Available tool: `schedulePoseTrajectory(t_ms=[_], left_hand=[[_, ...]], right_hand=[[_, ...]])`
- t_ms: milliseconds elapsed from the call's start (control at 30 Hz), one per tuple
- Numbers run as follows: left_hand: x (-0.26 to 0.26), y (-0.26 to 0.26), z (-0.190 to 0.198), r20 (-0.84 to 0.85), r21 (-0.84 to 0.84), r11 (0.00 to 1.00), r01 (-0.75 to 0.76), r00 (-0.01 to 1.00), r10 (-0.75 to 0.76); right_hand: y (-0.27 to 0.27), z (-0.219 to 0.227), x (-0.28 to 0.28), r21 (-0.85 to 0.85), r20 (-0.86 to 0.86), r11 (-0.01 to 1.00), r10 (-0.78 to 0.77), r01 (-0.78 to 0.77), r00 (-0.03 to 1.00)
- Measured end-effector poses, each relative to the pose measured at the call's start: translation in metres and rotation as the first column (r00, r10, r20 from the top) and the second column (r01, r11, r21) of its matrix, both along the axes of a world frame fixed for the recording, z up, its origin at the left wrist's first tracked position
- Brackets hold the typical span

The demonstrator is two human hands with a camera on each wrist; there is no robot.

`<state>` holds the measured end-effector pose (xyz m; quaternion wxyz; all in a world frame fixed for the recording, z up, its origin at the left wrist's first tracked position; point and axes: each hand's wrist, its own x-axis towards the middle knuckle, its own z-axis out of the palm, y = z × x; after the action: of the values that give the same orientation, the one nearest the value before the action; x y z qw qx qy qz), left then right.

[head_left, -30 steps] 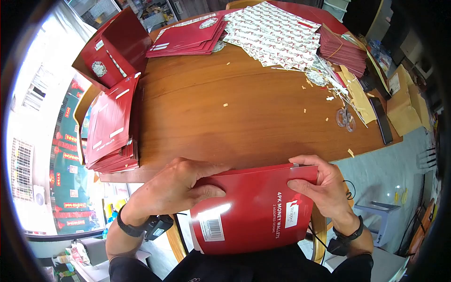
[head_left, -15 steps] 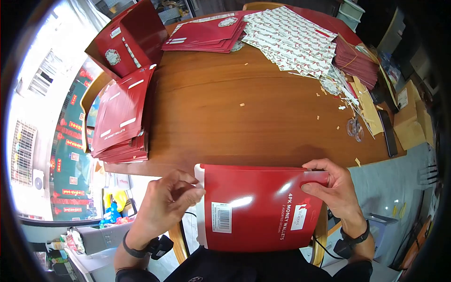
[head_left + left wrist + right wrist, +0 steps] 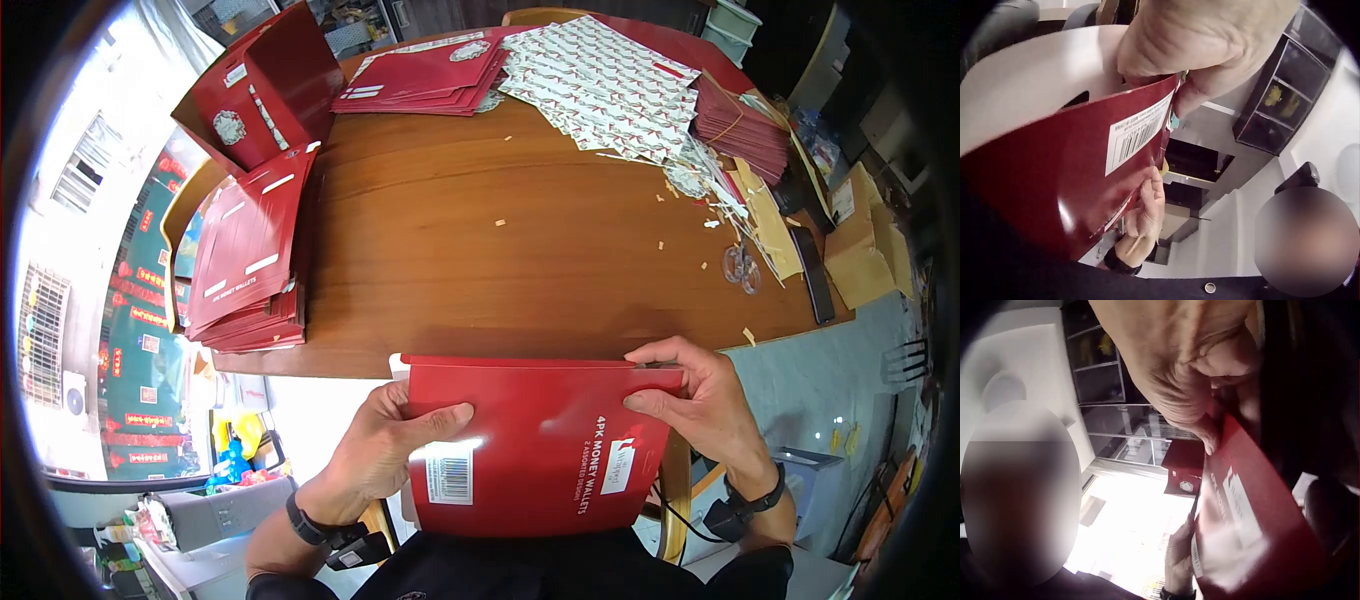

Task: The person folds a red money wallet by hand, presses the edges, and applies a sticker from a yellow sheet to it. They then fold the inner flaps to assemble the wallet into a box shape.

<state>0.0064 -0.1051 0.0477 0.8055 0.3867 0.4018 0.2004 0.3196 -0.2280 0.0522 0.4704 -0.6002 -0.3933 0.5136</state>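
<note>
Since half a second ago, the left hand (image 3: 385,440) has moved from the white end flap (image 3: 399,367) onto the red "4PK MONEY WALLETS" sleeve (image 3: 535,440), thumb across its face. Head view: that hand grips the sleeve's left side and the right hand (image 3: 698,400) pinches its upper right corner, at the near edge of the wooden table (image 3: 430,240). Left of the sleeve lies a stack of matching sleeves (image 3: 243,250) below a standing red box (image 3: 265,95); far beyond it, flat red pieces (image 3: 430,75) and patterned white sheets (image 3: 600,90); beyond and to its right, a banded red stack (image 3: 738,128), clear-handled scissors (image 3: 742,268), a black phone (image 3: 812,275) and a cardboard box (image 3: 868,240). Left wrist view: the left hand blocks the sleeve's edge beside the barcode label (image 3: 1138,134). Right wrist view: the right hand hides the sleeve's gripped corner; the standing box shows beyond it.
</note>
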Motion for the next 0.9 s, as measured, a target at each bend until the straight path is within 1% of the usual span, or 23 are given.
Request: schedulePoseTrajectory(t_ms=[33,67,100,133,167,200,233,267,300,333,367,433,467,500,567,633,700,767,900], left_hand=[[0.002,0.001,-0.001,0.005,0.0,1.0,0.006,1.0,-0.006],[0.004,0.001,-0.002,0.034,-0.026,1.0,-0.007,0.999,0.008],[0.004,0.002,-0.002,0.059,-0.054,0.998,-0.02,0.998,0.023],[0.005,0.002,-0.001,0.055,-0.055,0.998,-0.014,0.998,0.017],[0.007,0.003,-0.001,0.053,-0.066,0.998,-0.017,0.998,0.02],[0.009,0.003,-0.001,0.053,-0.077,0.997,-0.019,0.998,0.023],[0.011,0.003,-0.002,0.053,-0.079,0.997,-0.013,0.998,0.017],[0.012,0.003,-0.004,0.034,-0.063,0.998,-0.018,0.999,0.02],[0.012,0.002,-0.005,0.016,-0.046,0.999,-0.025,1.0,0.025],[0.012,0.001,-0.006,0.015,-0.045,0.999,-0.024,1.0,0.024],[0.011,-0.001,-0.008,0.028,-0.024,0.999,-0.029,0.999,0.029],[0.009,-0.002,-0.009,0.042,-0.003,0.999,-0.046,0.998,0.046],[0.008,-0.003,-0.008,0.039,-0.008,0.999,-0.046,0.998,0.047],[0.006,-0.005,-0.008,0.037,-0.015,0.999,-0.047,0.998,0.048],[0.008,-0.008,-0.007,0.037,-0.025,0.997,-0.078,0.996,0.078],[0.008,-0.008,-0.008,0.039,-0.031,0.995,-0.096,0.995,0.097],[0.007,-0.008,-0.012,0.02,0.011,0.998,-0.056,0.998,0.056],[0.011,-0.008,-0.008,0.014,0.003,0.998,-0.055,0.998,0.055],[0.015,-0.007,-0.003,0.009,-0.016,0.999,-0.038,0.999,0.038]], right_hand=[[0.001,0.02,0.002,-0.111,0.29,0.992,0.09,-0.06,0.953],[0.002,0.035,0.003,-0.236,0.539,0.968,0.203,-0.085,0.818],[0.002,0.041,0.003,-0.237,0.537,0.968,0.2,-0.081,0.819],[0.001,0.045,0.002,-0.077,0.765,0.995,0.104,-0.07,0.636],[0.0,0.048,0.0,0.08,0.915,0.992,-0.033,-0.1,0.403],[0.004,0.054,-0.002,0.17,0.922,0.967,-0.089,-0.188,0.376],[0.01,0.053,-0.007,0.168,0.922,0.969,-0.089,-0.182,0.376],[0.018,0.051,-0.013,0.243,0.908,0.915,-0.098,-0.321,0.408],[0.026,0.047,-0.02,0.318,0.892,0.835,-0.101,-0.45,0.441],[0.035,0.04,-0.026,0.337,0.88,0.794,-0.076,-0.506,0.468],[0.04,0.035,-0.031,0.339,0.88,0.793,-0.077,-0.507,0.468],[0.049,0.028,-0.038,0.206,0.844,0.808,0.139,-0.552,0.517],[0.053,0.027,-0.039,0.186,0.845,0.795,0.17,-0.578,0.507],[0.055,0.025,-0.04,0.183,0.844,0.789,0.18,-0.587,0.506],[0.058,0.021,-0.044,0.22,0.808,0.791,0.181,-0.571,0.561],[0.06,0.021,-0.043,0.205,0.805,0.787,0.203,-0.582,0.558],[0.062,0.021,-0.042,0.193,0.803,0.785,0.219,-0.589,0.555],[0.062,0.019,-0.04,0.194,0.769,0.797,0.239,-0.573,0.593],[0.06,0.019,-0.038,0.149,0.745,0.821,0.273,-0.551,0.608]])
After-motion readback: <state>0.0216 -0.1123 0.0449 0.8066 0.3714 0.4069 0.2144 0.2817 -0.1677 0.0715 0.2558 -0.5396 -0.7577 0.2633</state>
